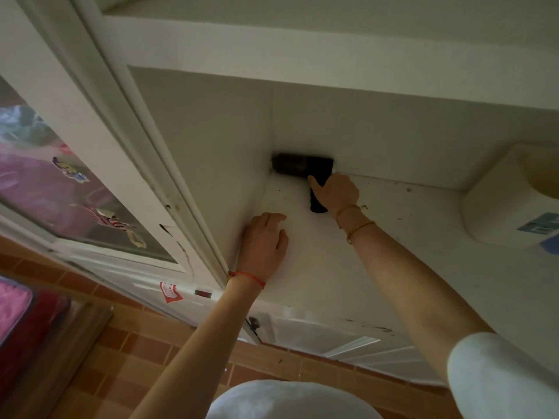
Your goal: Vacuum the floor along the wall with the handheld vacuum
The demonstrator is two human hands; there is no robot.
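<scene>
We cannot read the red sticker (171, 292) on the door. Our right hand (335, 193) has its fingers wrapped tight around the black handheld vacuum (302, 166), whose nose pokes into the white corner. Our left hand (266, 241) lies flat on the white shelf (393, 237), fingers together, just beside the vacuum.

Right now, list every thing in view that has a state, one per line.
handheld vacuum: held, nozzle pushed into the corner.
right hand: closed on the vacuum's handle.
left hand: open, flat on the white surface.
glass door: shut as far as can be seen, stickers on the pane.
</scene>
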